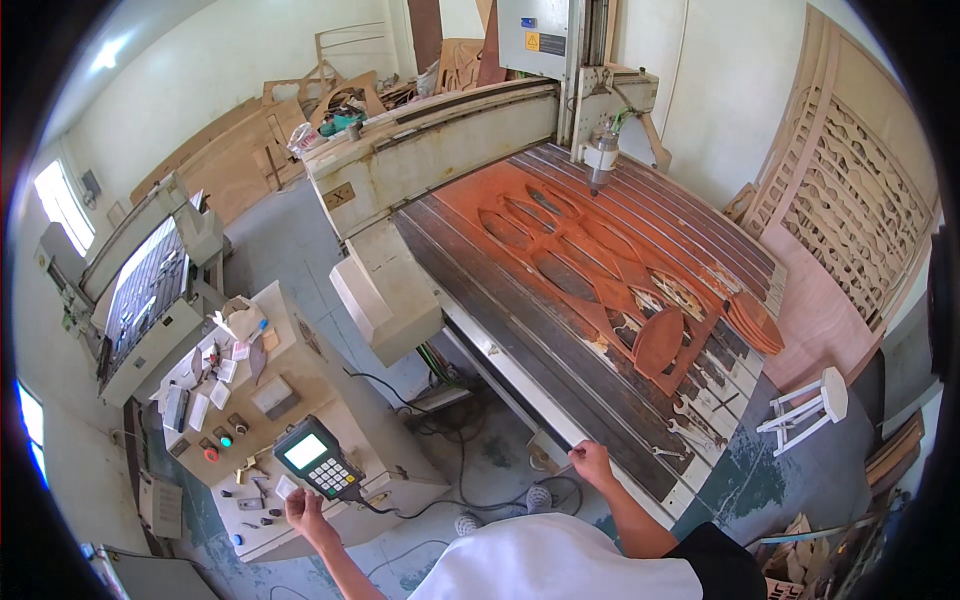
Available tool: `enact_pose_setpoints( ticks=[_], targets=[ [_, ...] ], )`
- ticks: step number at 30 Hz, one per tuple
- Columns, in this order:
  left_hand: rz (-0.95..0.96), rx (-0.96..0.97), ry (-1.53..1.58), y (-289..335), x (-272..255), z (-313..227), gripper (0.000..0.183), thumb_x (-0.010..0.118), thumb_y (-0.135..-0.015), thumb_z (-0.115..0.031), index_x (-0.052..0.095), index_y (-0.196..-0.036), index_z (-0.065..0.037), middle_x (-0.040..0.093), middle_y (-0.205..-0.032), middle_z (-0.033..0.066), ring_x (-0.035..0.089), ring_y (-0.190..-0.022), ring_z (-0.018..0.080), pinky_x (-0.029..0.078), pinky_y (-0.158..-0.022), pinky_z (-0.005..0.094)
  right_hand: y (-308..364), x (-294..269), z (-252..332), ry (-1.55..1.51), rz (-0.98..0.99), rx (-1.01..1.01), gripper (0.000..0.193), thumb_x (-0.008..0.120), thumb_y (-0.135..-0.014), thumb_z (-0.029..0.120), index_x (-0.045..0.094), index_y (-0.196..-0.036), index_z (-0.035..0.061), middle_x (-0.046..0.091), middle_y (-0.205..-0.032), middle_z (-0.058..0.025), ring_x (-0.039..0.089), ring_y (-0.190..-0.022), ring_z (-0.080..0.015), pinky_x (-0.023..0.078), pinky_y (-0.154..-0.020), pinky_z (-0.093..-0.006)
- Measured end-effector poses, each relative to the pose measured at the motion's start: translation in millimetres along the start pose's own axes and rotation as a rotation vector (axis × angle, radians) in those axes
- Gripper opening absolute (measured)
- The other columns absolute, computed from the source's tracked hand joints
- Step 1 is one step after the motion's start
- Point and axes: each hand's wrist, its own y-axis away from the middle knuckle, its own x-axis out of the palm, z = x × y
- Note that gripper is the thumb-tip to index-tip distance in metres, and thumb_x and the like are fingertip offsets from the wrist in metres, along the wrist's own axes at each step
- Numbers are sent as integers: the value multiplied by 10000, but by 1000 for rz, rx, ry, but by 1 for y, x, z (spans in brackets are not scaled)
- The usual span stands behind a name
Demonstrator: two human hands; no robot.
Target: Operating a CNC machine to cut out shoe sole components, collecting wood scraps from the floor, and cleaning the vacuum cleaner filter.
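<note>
My left hand [307,515] is closed, fingers curled, beside the lower left corner of a handheld controller [318,458] with a lit screen and keypad. A small white piece [287,487] shows at its fingertips; whether they grip it I cannot tell. Close to the near rail [520,380] of a large router machine, my right hand [592,464] is also closed, and what its fingers hold, if anything, is hidden. On the machine bed lies a reddish-brown cut board [590,255] with leaf-shaped openings. One loose leaf-shaped piece [658,341] rests on it, near a stack of similar pieces [755,322].
Several wrenches [692,430] lie on the bed's near right corner. The spindle [600,155] hangs over the far side. Knobs and small items cover a control cabinet [385,440] at left. Black cables [463,470] trail across the floor. A white stool [808,408] stands at right.
</note>
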Motion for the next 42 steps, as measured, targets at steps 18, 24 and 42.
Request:
enact_pose_setpoints(
  ticks=[18, 24, 42],
  targets=[
    [-23, -97, 58, 13, -11, 2, 189, 571, -885, -132, 470, -738, -71, 446, -641, -8, 447, -563, 73, 465, -604, 232, 2, 2, 4, 9, 38, -47, 145, 656, -724, 125, 655, -784, -7, 647, -757, -171, 650, -699, -276, 516, -659, -345],
    [105, 58, -17, 11, -17, 16, 139, 533, -906, -166, 487, -905, -35, 505, -825, 26, 496, -720, 85, 472, -702, 287, 2, 14, -13, -12, 67, -31, 182, 657, -727, 166, 655, -798, -2, 648, -743, -171, 647, -706, -288, 515, -669, -349],
    [207, -44, -57, 23, 17, -16, 297, 524, -912, -127, 482, -1173, 8, 552, -1052, 56, 525, -930, 120, 438, -802, 270, 12, 11, -16, 44, 137, 49, 261, 679, -716, 213, 646, -858, -3, 649, -781, -178, 641, -740, -312, 504, -685, -358]
  ],
)
